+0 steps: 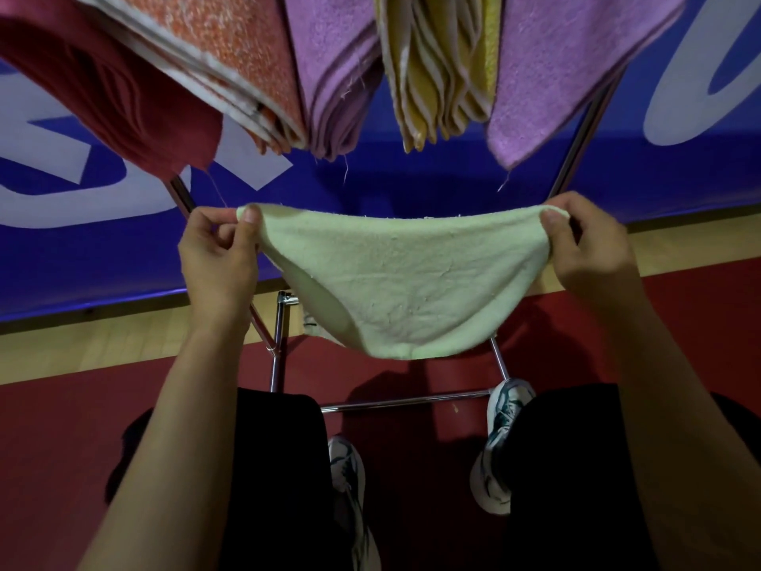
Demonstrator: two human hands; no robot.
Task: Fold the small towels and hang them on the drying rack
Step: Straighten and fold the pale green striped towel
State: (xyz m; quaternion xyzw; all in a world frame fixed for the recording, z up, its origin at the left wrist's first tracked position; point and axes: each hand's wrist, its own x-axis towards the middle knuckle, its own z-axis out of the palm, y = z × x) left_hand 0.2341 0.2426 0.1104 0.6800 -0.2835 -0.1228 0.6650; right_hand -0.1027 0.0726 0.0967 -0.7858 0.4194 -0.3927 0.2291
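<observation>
A pale green towel [405,290] hangs doubled over between my hands, sagging in the middle, in front of the drying rack [401,403]. My left hand [220,261] pinches its upper left corner between thumb and fingers. My right hand [587,249] pinches the upper right corner the same way. Above, folded towels hang from the rack's top: a dark red one [107,84], an orange speckled one [222,59], a purple one [337,76], a yellow and white one [440,72] and another purple one [568,72].
The rack's chrome legs [278,344] and low crossbar stand just ahead of my feet in white sneakers [500,443]. Behind the rack runs a blue banner [82,257] with large white letters. The floor is red with a wooden strip.
</observation>
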